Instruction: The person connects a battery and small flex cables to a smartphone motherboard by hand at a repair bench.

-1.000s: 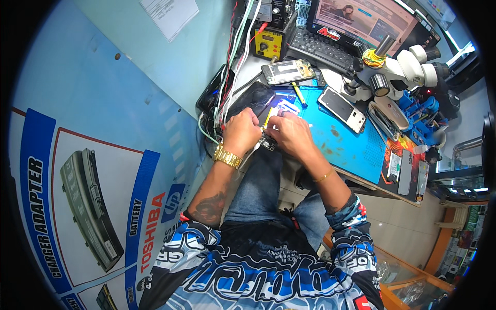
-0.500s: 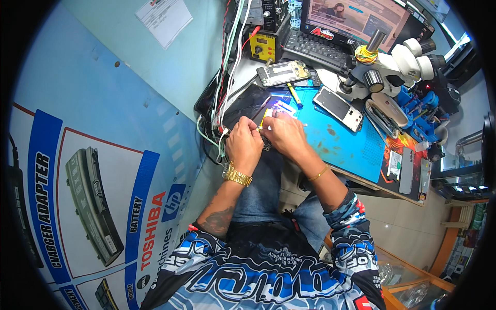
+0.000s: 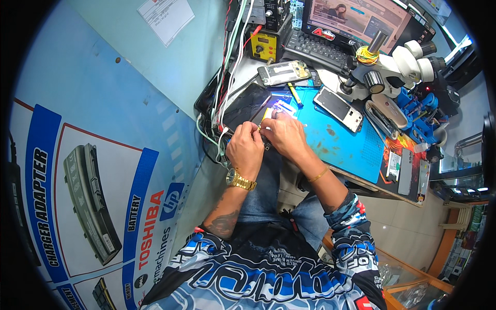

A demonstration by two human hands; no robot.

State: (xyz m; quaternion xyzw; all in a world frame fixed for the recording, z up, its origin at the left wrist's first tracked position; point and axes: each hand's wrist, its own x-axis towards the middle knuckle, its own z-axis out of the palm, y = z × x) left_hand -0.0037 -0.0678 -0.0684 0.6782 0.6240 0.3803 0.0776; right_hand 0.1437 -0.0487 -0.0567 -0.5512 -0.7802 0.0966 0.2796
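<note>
My left hand (image 3: 246, 148) and my right hand (image 3: 287, 137) meet at the near left edge of the bench, thumbs and fingers pinched together. Between the fingertips is a tiny yellowish piece, too small to name; which hand grips it, or whether both do, does not show. Just beyond the left hand lies a dark, glossy flat panel (image 3: 247, 103). A bright yellow and white patch past the right fingers is partly hidden by them. A yellow pen-like tool (image 3: 296, 95) rests on the blue work mat (image 3: 341, 147).
An opened phone (image 3: 337, 108) lies on the mat, another (image 3: 284, 73) behind it. A microscope (image 3: 395, 67) stands at the back right, near a laptop (image 3: 323, 49). Cables (image 3: 226, 88) hang beside the left wall. A yellow-fronted bench device (image 3: 263, 46) sits at the back.
My left hand and wrist have shifted slightly right and toward me, showing more of the dark panel. My right hand stays nearly in place, fingers still pinched.
</note>
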